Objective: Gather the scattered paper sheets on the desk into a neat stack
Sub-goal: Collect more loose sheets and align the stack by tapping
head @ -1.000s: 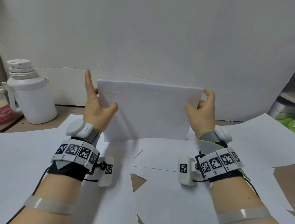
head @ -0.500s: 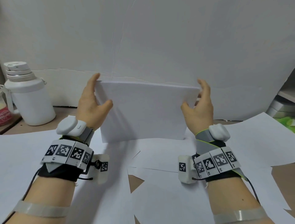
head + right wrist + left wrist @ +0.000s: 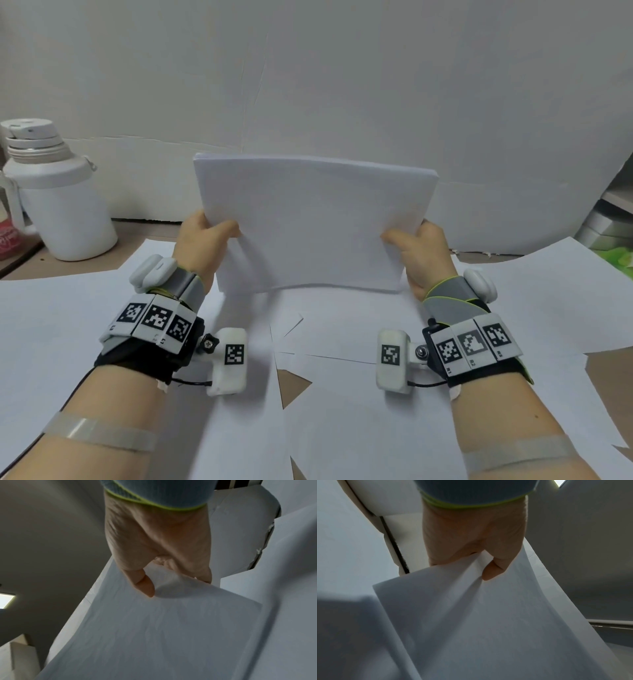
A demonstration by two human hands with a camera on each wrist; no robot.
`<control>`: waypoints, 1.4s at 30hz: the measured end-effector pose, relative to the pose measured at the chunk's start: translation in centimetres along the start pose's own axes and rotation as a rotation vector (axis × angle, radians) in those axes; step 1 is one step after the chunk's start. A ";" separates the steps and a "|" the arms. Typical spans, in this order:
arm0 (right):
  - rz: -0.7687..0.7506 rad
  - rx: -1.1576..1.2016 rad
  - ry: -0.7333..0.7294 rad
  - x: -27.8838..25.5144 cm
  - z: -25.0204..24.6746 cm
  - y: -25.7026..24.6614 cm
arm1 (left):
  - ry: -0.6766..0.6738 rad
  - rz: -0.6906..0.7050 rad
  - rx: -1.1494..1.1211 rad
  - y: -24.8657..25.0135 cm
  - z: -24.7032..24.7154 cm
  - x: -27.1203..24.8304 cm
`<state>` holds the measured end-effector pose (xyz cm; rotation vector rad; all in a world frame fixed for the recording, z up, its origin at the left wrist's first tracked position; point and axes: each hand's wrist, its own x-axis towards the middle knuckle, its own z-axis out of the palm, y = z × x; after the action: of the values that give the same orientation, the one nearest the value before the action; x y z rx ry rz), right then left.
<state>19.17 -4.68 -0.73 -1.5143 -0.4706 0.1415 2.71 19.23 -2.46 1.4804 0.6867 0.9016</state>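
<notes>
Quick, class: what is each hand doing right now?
Left hand: grips the left edge of the upright paper stack.
Right hand: grips the stack's right edge.

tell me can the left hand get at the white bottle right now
Probably not at once: the left hand grips the stack together with the right hand. The way to the bottle looks free once it lets go.

1. Paper stack [image 3: 313,222]: white, blank sheets gathered together, held upright on a long edge above mid-desk; top edges nearly flush, bottom edge slightly bowed.
2. Loose sheets [image 3: 346,339]: white, lying flat and overlapping, fanned at odd angles across the desk's near, left and right edges.
</notes>
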 end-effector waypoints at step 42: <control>0.063 0.188 0.058 -0.1 -0.9 -0.9 | -0.357 0.085 -0.414 5.9 -2.4 -1.7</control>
<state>19.22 -5.57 0.13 -1.3459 -0.3536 0.1853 -0.67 18.42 3.14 1.2553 0.1607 0.7599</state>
